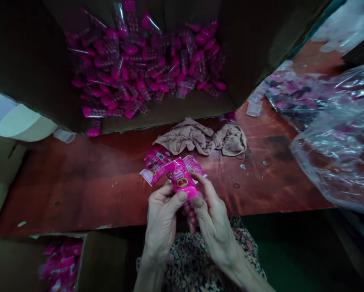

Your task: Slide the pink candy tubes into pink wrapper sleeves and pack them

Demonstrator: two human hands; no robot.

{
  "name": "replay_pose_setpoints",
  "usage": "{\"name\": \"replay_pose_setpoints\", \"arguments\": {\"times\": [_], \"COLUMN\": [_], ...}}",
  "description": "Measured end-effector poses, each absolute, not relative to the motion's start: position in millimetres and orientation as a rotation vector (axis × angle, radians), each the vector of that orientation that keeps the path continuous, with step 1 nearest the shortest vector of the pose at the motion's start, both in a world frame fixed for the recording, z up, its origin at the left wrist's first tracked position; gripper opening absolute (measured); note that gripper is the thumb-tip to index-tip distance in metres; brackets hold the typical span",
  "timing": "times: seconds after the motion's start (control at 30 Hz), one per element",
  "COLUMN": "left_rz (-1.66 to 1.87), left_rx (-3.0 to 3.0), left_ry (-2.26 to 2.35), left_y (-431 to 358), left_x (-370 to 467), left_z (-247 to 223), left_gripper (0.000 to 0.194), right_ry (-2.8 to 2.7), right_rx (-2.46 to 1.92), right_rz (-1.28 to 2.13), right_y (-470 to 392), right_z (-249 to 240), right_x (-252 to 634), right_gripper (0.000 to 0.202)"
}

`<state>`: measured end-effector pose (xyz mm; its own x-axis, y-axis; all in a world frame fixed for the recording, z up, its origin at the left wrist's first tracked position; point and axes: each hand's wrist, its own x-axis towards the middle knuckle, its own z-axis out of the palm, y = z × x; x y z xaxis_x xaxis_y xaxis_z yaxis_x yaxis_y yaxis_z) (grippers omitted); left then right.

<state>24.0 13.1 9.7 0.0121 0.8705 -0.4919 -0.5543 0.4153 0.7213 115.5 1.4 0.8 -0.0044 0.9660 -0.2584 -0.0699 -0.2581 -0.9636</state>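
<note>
My left hand (161,217) and my right hand (215,219) are both closed, thumbs and fingers pinching from either side. Between them is a clear tube (190,212) of small pink balls, its lower part showing below my thumbs. A printed pink sleeve (179,172) stands over its upper end, held in the same grip; how far down it reaches is partly hidden by my fingers. Just beyond my hands, more flat pink sleeves (153,170) lie on the red-brown table (87,178), with another printed sleeve (195,164) at the right.
A large cardboard box (251,48) on its side holds many pink-capped tubes (139,69). A crumpled cloth (194,136) lies before it. Plastic bags (340,150) cover the right side. At lower left, a carton (101,259) holds pink sleeved items (65,263). A pale bowl (24,125) stands left.
</note>
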Motion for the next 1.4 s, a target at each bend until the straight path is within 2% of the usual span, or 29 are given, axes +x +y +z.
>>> {"name": "replay_pose_setpoints", "arguments": {"times": [0.23,0.47,0.6,0.87,1.23,1.4], "left_rz": [1.162,1.237,1.169,1.241,1.157,1.221], "left_rx": [0.315,0.291,0.302,0.195,0.318,0.286], "left_ry": [1.025,0.999,0.935,1.011,1.027,1.064], "left_y": [11.3,5.4,0.3,9.2,11.5,11.3], "left_x": [28.7,31.3,38.5,18.4,1.9,3.1], "left_z": [10.9,9.9,8.1,5.1,0.1,0.0], "left_gripper": [0.014,0.008,0.008,0.013,0.013,0.02], "right_ry": [-1.193,-1.225,-1.236,-1.337,-1.69,-1.715], "right_rx": [-1.401,-1.397,-1.452,-1.378,-1.497,-1.465], "right_rz": [1.123,1.052,0.986,1.323,1.201,1.205], "right_y": [0.7,-2.4,-1.6,-2.3,-15.0,-13.9], "right_z": [1.0,-3.0,1.3,7.0,2.6,4.6], "right_x": [118.0,117.1,119.6,122.1,126.3,125.2], "right_gripper": [0.051,0.047,0.044,0.053,0.058,0.059]}}
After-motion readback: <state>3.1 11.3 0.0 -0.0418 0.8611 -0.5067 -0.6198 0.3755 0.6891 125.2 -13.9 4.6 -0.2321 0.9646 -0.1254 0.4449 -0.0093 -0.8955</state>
